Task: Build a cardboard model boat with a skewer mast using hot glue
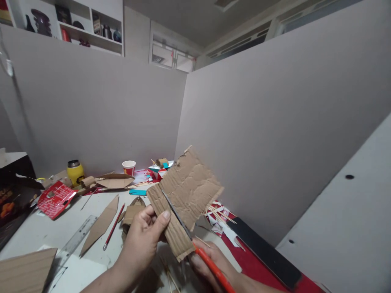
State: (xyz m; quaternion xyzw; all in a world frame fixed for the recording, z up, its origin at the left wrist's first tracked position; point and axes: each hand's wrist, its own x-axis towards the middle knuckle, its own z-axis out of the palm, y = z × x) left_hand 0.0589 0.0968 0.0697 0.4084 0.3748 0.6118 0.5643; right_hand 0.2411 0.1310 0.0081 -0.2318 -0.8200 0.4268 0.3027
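Desk: white top boxed in by grey partitions and littered with craft bits.
Cardboard: a ragged brown piece that I hold up off the desk, tilted, between my two hands.
Left hand: my left hand is closed on the piece's lower left edge, thumb pressed on the front and fingers behind.
Right hand: my right hand sits low, just under the piece, wrapped around an orange handle.
Cutter: the dark blade lies across the cardboard's face, tip pointing up and left, just beside my thumb. I cannot tell if it is scissors or a knife.
Progress: I judge the cut begun but not through. The blade reaches in from the lower edge, and the narrow strip by my thumb looks still joined to the wider part. The torn top edge is untrimmed.
Nearby: ruler, red pencil and a pointed scrap lie on the desk to my left. Thin sticks lie behind the piece, and a cup and yellow jar stand by the far wall.
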